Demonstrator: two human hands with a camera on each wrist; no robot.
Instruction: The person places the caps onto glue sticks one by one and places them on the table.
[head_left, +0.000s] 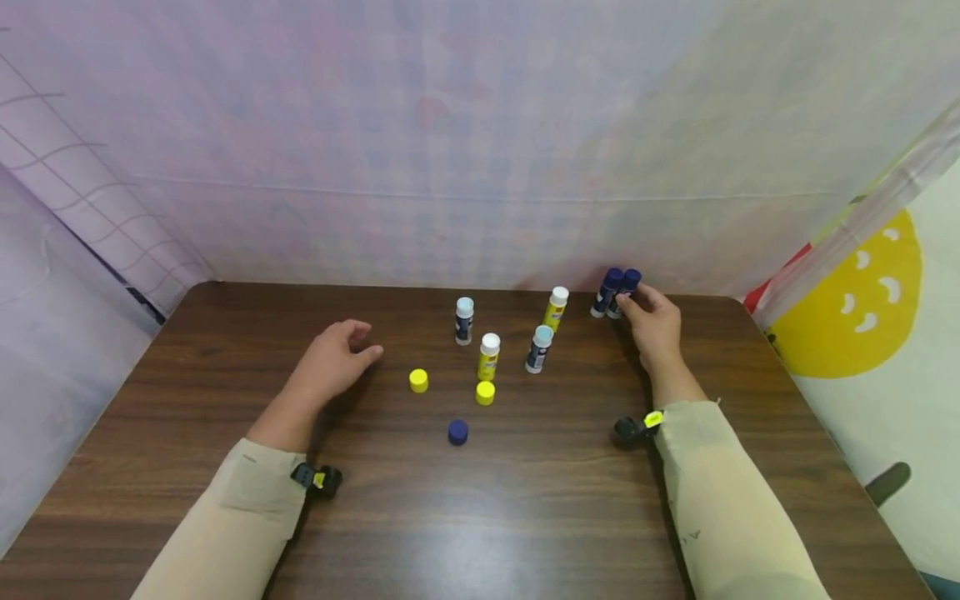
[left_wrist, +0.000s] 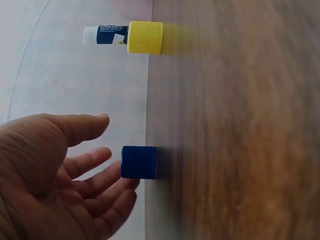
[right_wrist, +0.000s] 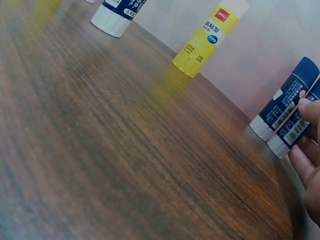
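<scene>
My right hand [head_left: 658, 327] pinches a capped navy glue stick [head_left: 624, 293] at the back right, thumb on the near side. A second capped navy glue stick [head_left: 607, 292] stands upright right beside it. My left hand [head_left: 330, 360] hovers over the left of the table, fingers loosely bent and holding nothing. Nearest to it in the head view is a yellow cap [head_left: 418, 381]. The left wrist view shows a blue cap [left_wrist: 139, 162] overlapping its fingertips, with another yellow cap [left_wrist: 146, 37] above.
Uncapped glue sticks stand mid-table: two navy ones [head_left: 464, 322] [head_left: 539, 350] and two yellow ones [head_left: 489, 358] [head_left: 555, 309]. In front of them lie a yellow cap [head_left: 485, 392] and the blue cap [head_left: 457, 432]. A pale curtain [head_left: 450, 167] hangs along the back edge of the table.
</scene>
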